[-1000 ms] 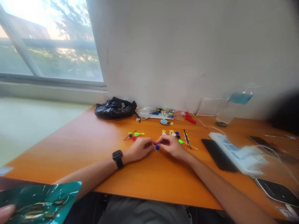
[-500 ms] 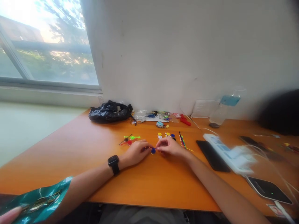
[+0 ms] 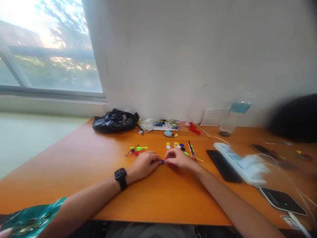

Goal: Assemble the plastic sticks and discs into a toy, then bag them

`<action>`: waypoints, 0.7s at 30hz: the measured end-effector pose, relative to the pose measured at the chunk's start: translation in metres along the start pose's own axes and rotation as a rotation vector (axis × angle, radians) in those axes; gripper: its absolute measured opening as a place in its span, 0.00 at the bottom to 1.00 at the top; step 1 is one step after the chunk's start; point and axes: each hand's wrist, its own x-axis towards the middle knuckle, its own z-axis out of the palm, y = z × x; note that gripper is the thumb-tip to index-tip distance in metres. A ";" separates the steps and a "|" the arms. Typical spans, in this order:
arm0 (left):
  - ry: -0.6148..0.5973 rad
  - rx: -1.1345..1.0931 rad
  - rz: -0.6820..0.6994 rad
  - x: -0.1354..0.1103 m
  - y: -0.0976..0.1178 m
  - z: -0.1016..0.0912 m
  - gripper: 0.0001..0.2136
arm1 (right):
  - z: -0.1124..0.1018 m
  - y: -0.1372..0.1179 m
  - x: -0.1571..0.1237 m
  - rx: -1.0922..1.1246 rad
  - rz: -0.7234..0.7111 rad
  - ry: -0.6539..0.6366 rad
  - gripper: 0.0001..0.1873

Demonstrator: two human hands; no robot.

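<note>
My left hand (image 3: 146, 164), with a black watch on its wrist, pinches a small blue plastic piece with a round disc (image 3: 162, 162) just above the table. My right hand (image 3: 178, 159) pinches the same piece from the other side, fingertips pressed together. The fingers hide part of it. Left of my hands lie joined arrow pieces, among them a green arrow (image 3: 139, 148) and a red one (image 3: 135, 154). Beyond my right hand are loose discs, including a yellow disc (image 3: 176, 143) and a white disc (image 3: 168, 148). Several thin coloured arrow sticks (image 3: 192, 151) lie beside them.
A black plastic bag (image 3: 114, 121) and small bagged parts lie along the wall. To the right are a black phone (image 3: 224, 166), a white power strip (image 3: 232, 158) with cables and a clear bottle (image 3: 231, 120). A teal packet (image 3: 37, 216) overlaps my left forearm.
The blue disc between my fingertips has turned and shows less of its face. The teal packet has shifted down and left. The camera view has moved slightly.
</note>
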 end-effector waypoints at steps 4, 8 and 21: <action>-0.005 0.019 0.006 0.001 0.002 0.001 0.07 | 0.003 0.001 0.001 -0.049 -0.024 0.018 0.07; 0.009 0.061 0.013 0.000 0.003 0.006 0.07 | 0.008 0.001 0.003 -0.086 -0.036 0.031 0.06; 0.006 0.142 0.039 0.000 0.005 0.005 0.07 | 0.016 0.003 0.004 -0.089 -0.152 0.055 0.02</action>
